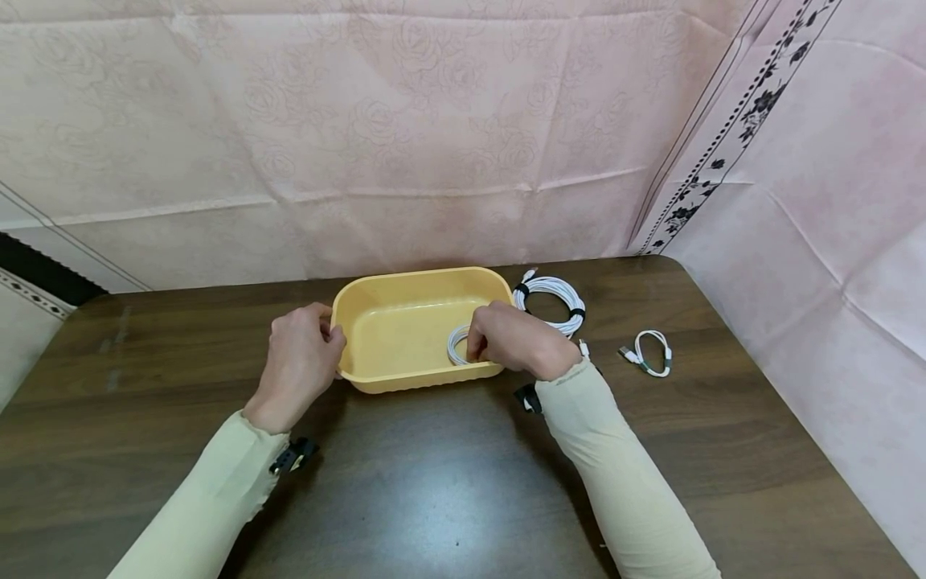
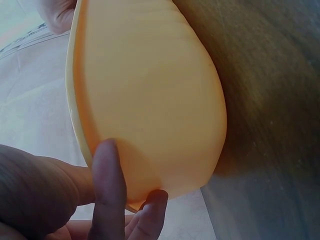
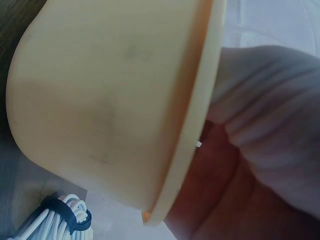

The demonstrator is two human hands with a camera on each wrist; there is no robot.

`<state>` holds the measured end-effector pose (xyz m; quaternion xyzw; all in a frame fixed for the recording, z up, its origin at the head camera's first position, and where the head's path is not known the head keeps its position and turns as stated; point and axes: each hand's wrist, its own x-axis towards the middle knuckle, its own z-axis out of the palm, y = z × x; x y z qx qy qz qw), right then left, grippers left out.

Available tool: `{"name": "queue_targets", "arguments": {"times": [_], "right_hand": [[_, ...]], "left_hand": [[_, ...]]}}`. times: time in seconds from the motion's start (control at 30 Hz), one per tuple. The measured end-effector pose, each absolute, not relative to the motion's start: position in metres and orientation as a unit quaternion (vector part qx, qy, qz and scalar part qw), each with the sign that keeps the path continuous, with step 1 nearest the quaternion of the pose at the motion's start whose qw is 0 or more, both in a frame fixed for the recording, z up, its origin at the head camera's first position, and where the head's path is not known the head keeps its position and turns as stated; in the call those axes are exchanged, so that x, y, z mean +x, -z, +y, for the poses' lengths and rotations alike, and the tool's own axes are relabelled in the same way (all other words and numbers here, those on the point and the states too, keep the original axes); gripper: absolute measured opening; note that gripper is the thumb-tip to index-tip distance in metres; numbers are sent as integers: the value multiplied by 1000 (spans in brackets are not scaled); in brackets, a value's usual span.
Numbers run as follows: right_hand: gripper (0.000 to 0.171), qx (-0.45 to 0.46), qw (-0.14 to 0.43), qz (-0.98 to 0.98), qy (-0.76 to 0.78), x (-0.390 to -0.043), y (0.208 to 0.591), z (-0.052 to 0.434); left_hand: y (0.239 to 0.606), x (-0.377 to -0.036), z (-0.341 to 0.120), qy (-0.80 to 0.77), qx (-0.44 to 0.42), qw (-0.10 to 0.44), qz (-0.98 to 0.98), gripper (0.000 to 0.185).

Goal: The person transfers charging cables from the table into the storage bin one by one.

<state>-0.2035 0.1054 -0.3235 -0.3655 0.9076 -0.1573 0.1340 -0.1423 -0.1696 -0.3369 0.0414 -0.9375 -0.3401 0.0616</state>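
Note:
A yellow plastic tub (image 1: 405,376) rests on the dark wooden table. At its left end my left hand (image 1: 300,358) grips the rim; in the left wrist view, fingers (image 2: 108,170) lie against the outer wall. My right hand (image 1: 517,338) reaches over the right end into the tub, fingers bent down. It holds a small coiled white cable (image 1: 456,346), partly covered by the hand. In the right wrist view the tub's wall (image 3: 110,100) hides the fingertips.
Just right of the tub lies a larger white cable coil (image 1: 555,299) with black ties. A short white USB cable (image 1: 654,354) sits farther right. A white plug (image 1: 583,348) shows beside my right wrist. Patterned cloth (image 1: 405,145) hangs behind the table.

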Motion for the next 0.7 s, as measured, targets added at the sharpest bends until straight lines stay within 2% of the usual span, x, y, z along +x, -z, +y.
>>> {"name": "queue_targets", "arguments": {"times": [0.5,0.7], "right_hand": [[32,-377,117,899,189,-205,321,112],[18,-370,118,902,189,-204,316,116]], "left_hand": [[337,-142,-169,342,39,63,-937,36],[337,-142,-169,342,36,60,-937,37]]}}
